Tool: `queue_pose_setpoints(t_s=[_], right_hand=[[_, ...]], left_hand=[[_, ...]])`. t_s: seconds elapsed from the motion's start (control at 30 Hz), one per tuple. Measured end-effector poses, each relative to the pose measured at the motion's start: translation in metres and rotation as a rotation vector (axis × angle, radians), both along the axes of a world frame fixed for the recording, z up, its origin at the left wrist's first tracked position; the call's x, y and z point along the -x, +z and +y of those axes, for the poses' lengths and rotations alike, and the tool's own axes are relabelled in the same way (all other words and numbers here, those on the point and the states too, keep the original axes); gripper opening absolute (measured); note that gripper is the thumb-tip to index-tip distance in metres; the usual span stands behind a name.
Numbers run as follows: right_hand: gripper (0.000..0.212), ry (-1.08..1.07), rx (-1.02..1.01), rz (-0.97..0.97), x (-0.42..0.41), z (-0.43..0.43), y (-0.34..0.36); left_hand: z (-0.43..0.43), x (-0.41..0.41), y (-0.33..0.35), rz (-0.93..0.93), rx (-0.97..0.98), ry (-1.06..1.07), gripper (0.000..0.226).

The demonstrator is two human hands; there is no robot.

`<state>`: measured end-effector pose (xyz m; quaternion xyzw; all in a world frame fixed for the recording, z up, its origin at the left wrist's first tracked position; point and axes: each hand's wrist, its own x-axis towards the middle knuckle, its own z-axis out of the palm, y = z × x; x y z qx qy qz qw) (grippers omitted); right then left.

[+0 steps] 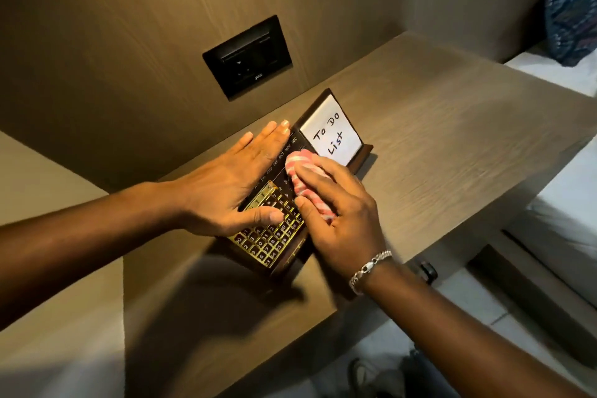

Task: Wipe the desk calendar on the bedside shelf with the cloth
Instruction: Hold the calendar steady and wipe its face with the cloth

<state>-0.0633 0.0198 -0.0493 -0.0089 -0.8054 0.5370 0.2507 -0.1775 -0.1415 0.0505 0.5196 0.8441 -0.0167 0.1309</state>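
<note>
Nearest to you are your two forearms, reaching in from the bottom corners, with a silver chain bracelet (370,269) on your right wrist. Your right hand (342,213) lies palm-down over a pink-and-white striped cloth (302,179), its grip curled round the bunched fabric and pressing it onto the face of the desk calendar (274,236). The cloth sits on the middle of the calendar, just below the row of month names and just left of the white note.

Your left hand (232,184) rests flat, its grip spread: fingers (268,139) stretched along the calendar's far left edge, thumb laid across the gold-framed date grid. It holds nothing; it only bears down on the calendar.

The calendar is a dark, slanted block that lies diagonally on the wooden bedside shelf (436,145), close to the back wall. A white card (331,139) reading "To Do List" fills its upper right part.

On the brown wall panel behind, a black switch plate (247,56) sits above and left of the calendar. At the far right edge you can see a white bed (562,74) with a dark patterned cushion (571,22) on it.
</note>
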Motion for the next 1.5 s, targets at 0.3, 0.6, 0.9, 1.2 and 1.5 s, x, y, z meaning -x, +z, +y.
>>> queue_pose_setpoints(t_s=[0.3,0.6,0.9,1.2,1.5], right_hand=[[0.036,-0.117,0.033,-0.066,-0.010,-0.032,0.010],[0.043,-0.126,-0.180,-0.203,-0.006,-0.013,0.006],[0.043,-0.108,-0.140,-0.095,0.003,-0.015,0.021],[0.043,-0.083,-0.174,-0.183,-0.019,-0.031,0.011],[0.045,-0.152,-0.286,-0.278,-0.005,-0.011,0.013]], left_hand=[[0.000,0.000,-0.001,0.005,0.006,-0.002,0.107],[0.003,-0.003,0.002,0.017,0.019,0.014,0.110],[0.004,-0.006,0.002,0.034,-0.003,-0.016,0.107],[0.005,-0.007,0.001,0.047,0.012,0.006,0.108],[0.007,-0.008,0.000,0.065,0.027,0.011,0.105]])
